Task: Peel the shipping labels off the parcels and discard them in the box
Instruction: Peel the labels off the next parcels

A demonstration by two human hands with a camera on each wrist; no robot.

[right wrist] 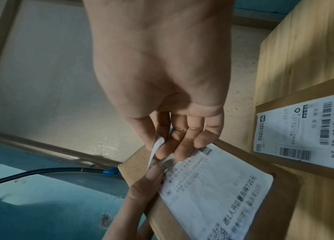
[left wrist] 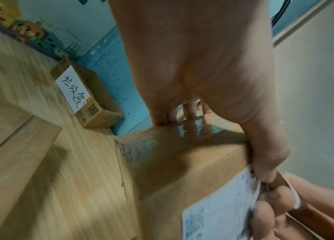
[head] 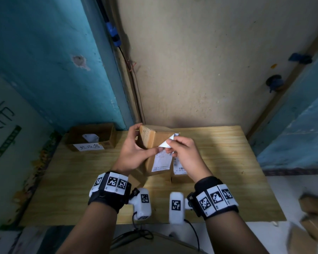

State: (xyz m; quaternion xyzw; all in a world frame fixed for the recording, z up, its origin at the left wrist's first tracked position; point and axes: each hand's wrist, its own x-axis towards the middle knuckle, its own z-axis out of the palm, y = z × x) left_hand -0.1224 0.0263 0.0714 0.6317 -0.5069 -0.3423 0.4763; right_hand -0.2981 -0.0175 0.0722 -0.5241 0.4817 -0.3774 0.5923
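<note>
Wooden table (head: pixel 218 162) fills the corner; the box (head: pixel 106 136) sits far left. Left hand (head: pixel 134 153) grips the raised parcel (head: pixel 154 138); right hand (head: pixel 182 149) pinches its half-lifted label (head: pixel 162 160). Pulled sharply, the label may tear.

Wooden table (head: pixel 218 162), beige wall (head: pixel 200 61), blue walls (head: pixel 44 52)

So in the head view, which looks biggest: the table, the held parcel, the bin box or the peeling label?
1. Table
2. Held parcel and bin box: look alike, and the parcel is nearer, so unranked
3. Label
</note>
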